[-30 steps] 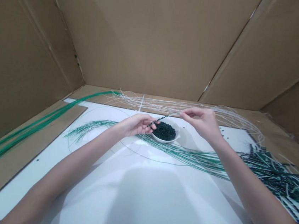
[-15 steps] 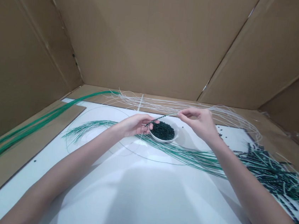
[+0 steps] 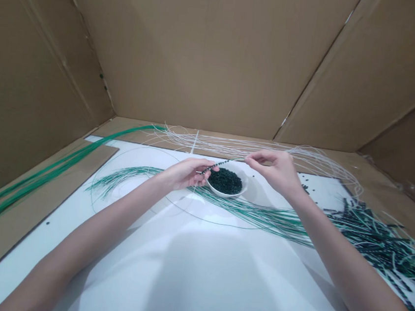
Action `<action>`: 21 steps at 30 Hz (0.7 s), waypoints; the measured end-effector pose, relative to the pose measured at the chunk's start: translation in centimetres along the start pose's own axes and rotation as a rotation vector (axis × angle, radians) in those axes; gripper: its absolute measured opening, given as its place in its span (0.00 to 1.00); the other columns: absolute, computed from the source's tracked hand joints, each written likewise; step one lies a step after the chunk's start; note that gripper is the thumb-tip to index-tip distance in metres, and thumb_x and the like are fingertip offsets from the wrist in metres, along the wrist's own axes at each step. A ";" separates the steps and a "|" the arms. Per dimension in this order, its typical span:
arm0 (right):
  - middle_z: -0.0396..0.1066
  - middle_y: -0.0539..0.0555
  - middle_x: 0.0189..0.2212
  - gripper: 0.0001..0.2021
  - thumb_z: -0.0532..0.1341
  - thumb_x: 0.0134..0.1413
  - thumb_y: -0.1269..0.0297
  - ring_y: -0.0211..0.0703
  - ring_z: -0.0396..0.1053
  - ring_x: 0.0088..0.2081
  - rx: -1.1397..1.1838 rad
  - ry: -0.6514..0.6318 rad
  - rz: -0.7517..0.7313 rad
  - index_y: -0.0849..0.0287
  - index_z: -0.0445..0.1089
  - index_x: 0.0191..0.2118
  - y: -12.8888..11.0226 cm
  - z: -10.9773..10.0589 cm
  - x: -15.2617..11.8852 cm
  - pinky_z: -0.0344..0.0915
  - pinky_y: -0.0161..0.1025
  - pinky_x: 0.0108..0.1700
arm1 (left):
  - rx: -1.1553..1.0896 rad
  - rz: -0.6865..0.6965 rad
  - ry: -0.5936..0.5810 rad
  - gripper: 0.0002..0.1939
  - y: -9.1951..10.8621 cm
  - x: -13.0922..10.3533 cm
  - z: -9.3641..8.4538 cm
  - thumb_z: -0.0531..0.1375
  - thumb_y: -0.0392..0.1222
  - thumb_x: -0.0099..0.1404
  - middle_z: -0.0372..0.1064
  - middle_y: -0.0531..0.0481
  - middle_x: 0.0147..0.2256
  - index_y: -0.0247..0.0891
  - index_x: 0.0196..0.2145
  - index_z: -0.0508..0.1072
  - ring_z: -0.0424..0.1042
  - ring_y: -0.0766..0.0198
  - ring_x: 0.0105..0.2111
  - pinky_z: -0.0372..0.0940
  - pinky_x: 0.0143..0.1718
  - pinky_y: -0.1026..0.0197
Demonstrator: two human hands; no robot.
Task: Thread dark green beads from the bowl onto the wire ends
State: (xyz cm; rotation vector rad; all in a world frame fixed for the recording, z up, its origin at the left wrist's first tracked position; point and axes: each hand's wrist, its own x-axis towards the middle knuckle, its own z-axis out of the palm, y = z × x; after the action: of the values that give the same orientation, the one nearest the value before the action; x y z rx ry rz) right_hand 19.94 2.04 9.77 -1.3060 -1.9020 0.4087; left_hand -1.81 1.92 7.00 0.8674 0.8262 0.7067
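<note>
Stretched between my hands is a thin strand strung with small dark green beads [image 3: 221, 164]. My left hand [image 3: 191, 173] is closed on its lower, beaded end. My right hand [image 3: 273, 167] pinches the strand's upper end between thumb and fingertips, higher and to the right. Just below the strand stands a white bowl [image 3: 244, 190] heaped with dark green beads [image 3: 227, 181]. The left fingertips come close to the bowl's left rim; whether they touch it I cannot tell.
Green wires [image 3: 260, 218] run across the white board [image 3: 165, 279] in front of the bowl. At the right lies a pile of dark beaded strands [image 3: 377, 237]. Pale wires [image 3: 231, 145] and a green bundle [image 3: 81, 154] lie along the back and left. Cardboard walls [image 3: 203, 51] enclose the area.
Very little differs. Both hands keep their hold, and the beads on the strand appear spread slightly further apart towards the right hand.
</note>
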 end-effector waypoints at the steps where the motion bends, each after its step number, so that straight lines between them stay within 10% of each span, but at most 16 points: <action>1: 0.74 0.53 0.25 0.08 0.58 0.43 0.63 0.43 0.71 0.29 -0.001 0.000 -0.001 0.60 0.73 0.23 0.0 0.0 0.0 0.66 0.36 0.33 | -0.009 -0.009 0.005 0.10 0.0 0.0 0.0 0.58 0.41 0.57 0.59 0.56 0.18 0.30 0.31 0.72 0.50 0.79 0.13 0.58 0.21 0.72; 21: 0.74 0.53 0.26 0.08 0.59 0.43 0.64 0.43 0.71 0.31 0.018 -0.022 -0.008 0.60 0.73 0.24 -0.2 0.0 -0.1 0.66 0.35 0.34 | 0.012 -0.006 0.063 0.03 -0.1 -0.1 0.2 0.58 0.33 0.52 0.65 0.50 0.23 0.29 0.26 0.69 0.59 0.77 0.17 0.63 0.24 0.69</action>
State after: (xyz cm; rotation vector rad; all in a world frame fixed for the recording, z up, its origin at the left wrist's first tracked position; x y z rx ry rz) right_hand 19.82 1.83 9.84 -1.2870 -1.9168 0.4376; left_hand -1.67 1.71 7.04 0.8565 0.8902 0.7273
